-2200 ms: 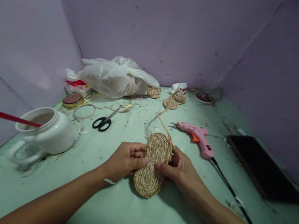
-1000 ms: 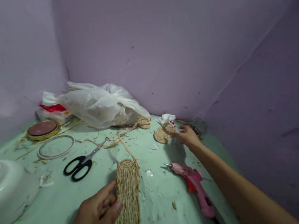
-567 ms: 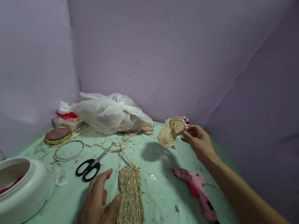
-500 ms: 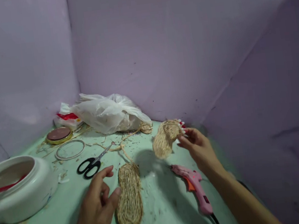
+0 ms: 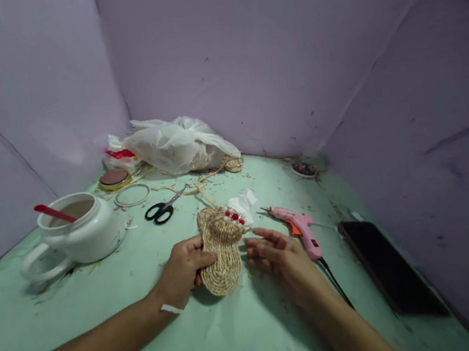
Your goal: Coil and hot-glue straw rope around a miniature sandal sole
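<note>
A small woven straw sandal sole (image 5: 221, 269) lies on the green table (image 5: 105, 307), with a second straw piece (image 5: 219, 228) carrying red and white beads stacked on its far end. My left hand (image 5: 182, 271) grips the sole's left edge, thumb on top. To the right of the sole rests my right hand (image 5: 277, 256), fingers stretched flat and holding nothing. A straw cord (image 5: 202, 194) trails from the sole toward the back.
A pink glue gun (image 5: 300, 230) lies right of my right hand, a dark phone (image 5: 392, 273) farther right. Black scissors (image 5: 161, 210), a metal ring (image 5: 132, 194), a round tin (image 5: 114, 178), a white pot (image 5: 81, 230) with a red stick and a plastic bag (image 5: 178, 142) sit behind.
My right hand fetched the beaded straw piece from the back, set it on the sole and let go. My left hand closed on the sole's edge.
</note>
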Demonstrator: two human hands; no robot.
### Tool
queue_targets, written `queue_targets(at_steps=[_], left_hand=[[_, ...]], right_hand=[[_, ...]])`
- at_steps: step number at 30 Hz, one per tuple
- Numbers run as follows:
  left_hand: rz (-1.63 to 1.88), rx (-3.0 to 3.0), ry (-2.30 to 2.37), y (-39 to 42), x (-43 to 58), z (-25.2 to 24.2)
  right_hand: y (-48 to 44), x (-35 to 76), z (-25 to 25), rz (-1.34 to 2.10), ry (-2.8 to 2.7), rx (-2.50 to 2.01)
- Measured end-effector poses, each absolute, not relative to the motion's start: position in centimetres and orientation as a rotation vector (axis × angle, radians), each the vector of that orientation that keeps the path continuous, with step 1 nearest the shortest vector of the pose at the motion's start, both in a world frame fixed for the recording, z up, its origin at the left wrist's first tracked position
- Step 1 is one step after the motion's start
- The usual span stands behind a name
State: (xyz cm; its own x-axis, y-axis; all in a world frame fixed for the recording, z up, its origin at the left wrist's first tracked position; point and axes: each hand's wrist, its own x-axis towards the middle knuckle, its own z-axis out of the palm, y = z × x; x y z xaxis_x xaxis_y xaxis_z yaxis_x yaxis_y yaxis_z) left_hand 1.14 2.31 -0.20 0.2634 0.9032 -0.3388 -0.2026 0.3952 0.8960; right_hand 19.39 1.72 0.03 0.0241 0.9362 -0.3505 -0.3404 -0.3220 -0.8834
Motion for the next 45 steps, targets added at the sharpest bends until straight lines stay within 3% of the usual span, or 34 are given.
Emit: queue_targets(at_steps=[6,45], left_hand=[[0.855,0.794,0.91,2.4,1.0,-0.6],[0.793,0.85,0.924,2.2,1.5,-0.4]], right_hand=[[1.5,18.9,-1.0,1.802,-0.682,-1.061],[1.4,18.3,-2.9,1.634,-0.969,-1.15]])
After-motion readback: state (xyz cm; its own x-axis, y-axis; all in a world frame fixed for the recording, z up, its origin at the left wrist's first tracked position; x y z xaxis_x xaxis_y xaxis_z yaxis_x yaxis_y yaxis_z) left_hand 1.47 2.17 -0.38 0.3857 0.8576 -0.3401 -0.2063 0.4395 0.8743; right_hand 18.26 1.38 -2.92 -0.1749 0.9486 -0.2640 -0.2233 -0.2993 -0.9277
